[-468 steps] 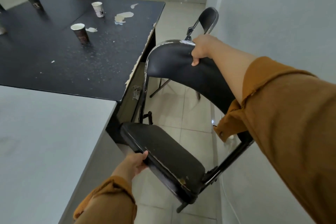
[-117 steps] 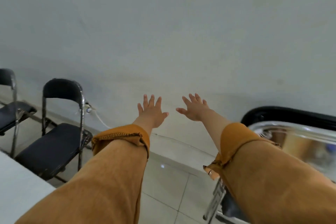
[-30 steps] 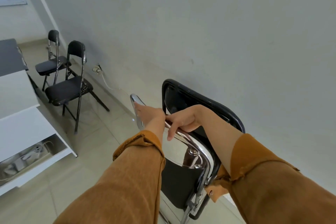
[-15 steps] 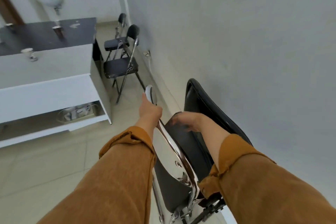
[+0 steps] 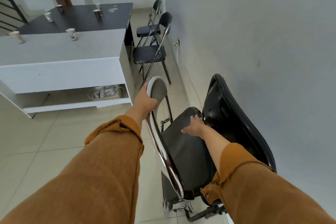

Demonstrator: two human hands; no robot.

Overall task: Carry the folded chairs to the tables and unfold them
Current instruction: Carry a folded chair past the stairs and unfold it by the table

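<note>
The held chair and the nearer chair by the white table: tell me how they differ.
The held chair is folded and tilted, gripped by the left hand and the right hand; the nearer chair stands unfolded on the floor, untouched. The held chair is away from the white table; the nearer chair is beside it. Both have black seats and chrome frames.

1. Left hand [image 5: 146, 100]: arm stretched forward in an ochre sleeve rolled back at the forearm, palm and fingers closed around the chrome top rail of the folding chair [image 5: 183, 149].
2. Right hand [image 5: 194, 127]: arm extended, sleeve cuffed below the elbow, fingers curled over the far edge of its seat.
</note>
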